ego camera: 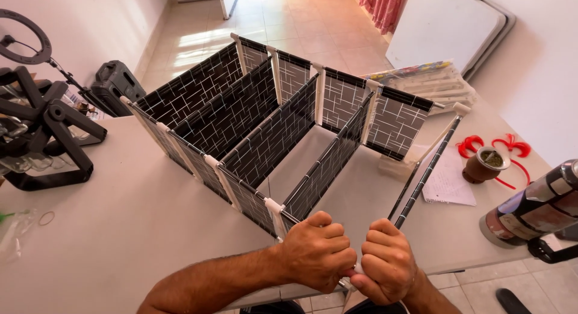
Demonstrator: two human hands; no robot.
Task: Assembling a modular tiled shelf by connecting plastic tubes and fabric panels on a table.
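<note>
A modular rack of black patterned panels, thin rods and white plastic corner joints lies on its side on a white table. My left hand is closed on the near corner of the rack, at the table's front edge. My right hand is closed beside it, gripping the near end of a dark rod that runs back to a white joint. The two hands touch, and the joint between them is hidden by my fingers.
A black stand with a ring light and a black case sit at the left. At the right are a gourd cup, a paper sheet, a flask lying down and a packet of parts. A folded table leans on the wall.
</note>
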